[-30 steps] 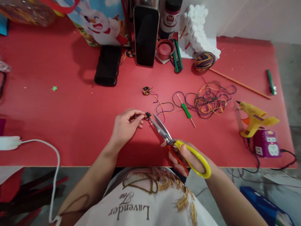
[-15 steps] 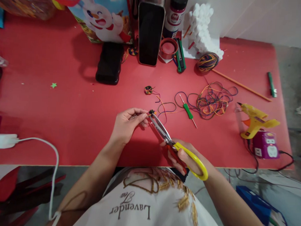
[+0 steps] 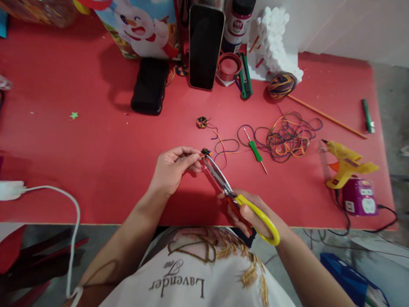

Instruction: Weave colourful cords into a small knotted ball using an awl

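My left hand [image 3: 177,166] pinches a small multicoloured crocheted piece [image 3: 206,152] between thumb and fingertips, just above the red table. In my right hand [image 3: 246,213] are scissors [image 3: 258,213] with a yellow and a red handle. Their blades point up and left, with the tips at the crocheted piece; whether they touch it or a thread is too small to tell. Just beyond lies a round crocheted disc [image 3: 202,122] with a loose tail. A green-handled crochet hook [image 3: 255,151] rests to the right, beside a tangle of multicoloured yarn [image 3: 288,136].
A yellow glue gun [image 3: 348,163] stands by a purple box [image 3: 360,197] at the right, with cords over the edge. Along the back are a black case [image 3: 149,86], a phone [image 3: 205,46], a green cutter [image 3: 245,76] and a yarn ball [image 3: 282,85]. A white cable [image 3: 74,238] hangs front left.
Both hands keep almost the same place. The scissors' handles have shifted very slightly up and left; the blades stay at the crocheted piece.
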{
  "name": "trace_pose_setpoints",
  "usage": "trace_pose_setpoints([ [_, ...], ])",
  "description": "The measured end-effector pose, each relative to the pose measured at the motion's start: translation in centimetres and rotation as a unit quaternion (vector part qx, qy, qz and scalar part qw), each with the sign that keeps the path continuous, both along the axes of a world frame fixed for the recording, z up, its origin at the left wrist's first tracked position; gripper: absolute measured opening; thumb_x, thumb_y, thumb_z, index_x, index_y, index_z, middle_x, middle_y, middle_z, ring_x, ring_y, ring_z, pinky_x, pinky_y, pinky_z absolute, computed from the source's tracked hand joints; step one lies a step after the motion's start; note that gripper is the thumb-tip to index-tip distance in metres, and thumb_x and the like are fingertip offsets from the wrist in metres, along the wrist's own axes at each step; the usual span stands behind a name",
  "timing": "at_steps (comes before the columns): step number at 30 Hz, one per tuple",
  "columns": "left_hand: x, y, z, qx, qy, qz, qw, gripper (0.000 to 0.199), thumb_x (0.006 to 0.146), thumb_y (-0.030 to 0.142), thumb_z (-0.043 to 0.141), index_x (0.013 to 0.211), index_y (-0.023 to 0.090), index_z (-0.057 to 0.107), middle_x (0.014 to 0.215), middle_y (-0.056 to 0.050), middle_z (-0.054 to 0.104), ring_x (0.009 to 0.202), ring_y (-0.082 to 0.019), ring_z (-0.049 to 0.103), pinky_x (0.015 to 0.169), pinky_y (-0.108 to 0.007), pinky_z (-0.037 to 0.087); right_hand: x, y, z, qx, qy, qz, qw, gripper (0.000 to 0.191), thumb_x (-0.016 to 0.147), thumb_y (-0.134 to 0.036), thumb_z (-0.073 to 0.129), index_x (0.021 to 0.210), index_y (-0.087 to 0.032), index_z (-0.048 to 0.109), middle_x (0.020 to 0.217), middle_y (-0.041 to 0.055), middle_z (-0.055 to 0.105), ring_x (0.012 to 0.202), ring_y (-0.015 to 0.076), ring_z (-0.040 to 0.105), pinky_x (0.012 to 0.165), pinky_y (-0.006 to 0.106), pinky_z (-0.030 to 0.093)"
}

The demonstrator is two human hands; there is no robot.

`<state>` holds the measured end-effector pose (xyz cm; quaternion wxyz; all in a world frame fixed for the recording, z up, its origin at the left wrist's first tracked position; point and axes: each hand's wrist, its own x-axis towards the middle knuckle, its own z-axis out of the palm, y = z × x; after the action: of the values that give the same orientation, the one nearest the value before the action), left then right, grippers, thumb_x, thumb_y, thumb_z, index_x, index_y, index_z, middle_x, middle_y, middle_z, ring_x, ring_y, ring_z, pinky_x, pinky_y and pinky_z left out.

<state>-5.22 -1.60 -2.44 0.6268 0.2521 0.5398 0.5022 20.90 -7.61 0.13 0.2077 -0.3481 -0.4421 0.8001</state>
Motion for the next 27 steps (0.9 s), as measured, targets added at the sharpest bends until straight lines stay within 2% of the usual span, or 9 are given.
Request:
trace_pose_setpoints([
  [16,-0.27,0.17,0.04,-0.032,-0.081,0.012,0.996,0.031,0.064,0.023,0.099,0.085,0.012,0.08,0.073,-0.005,0.079,0.054,-0.009,0.069,0.051,-0.015,0.057,-0.14,0.16,0.22,-0.002,-0.027,0.0,1.0,0.069,0.103,-0.073,0.056,0.138,-0.013,0.061,0.062,-0.0081,0.049,0.044,0.0074,0.04,0.048,0.024,0.033],
  [27,-0.31,0.15,0.02,-0.035,-0.11,0.008,0.993,0.03,0.064,0.023,0.101,0.082,0.012,0.08,0.072,-0.005,0.079,0.051,-0.008,0.067,0.047,-0.014,0.054,-0.15,0.26,0.0,0.003,-0.021,0.006,1.0,0.071,0.102,-0.074,0.056,0.137,-0.013,0.061,0.063,-0.0079,0.049,0.042,0.0065,0.04,0.044,0.022,0.032],
])
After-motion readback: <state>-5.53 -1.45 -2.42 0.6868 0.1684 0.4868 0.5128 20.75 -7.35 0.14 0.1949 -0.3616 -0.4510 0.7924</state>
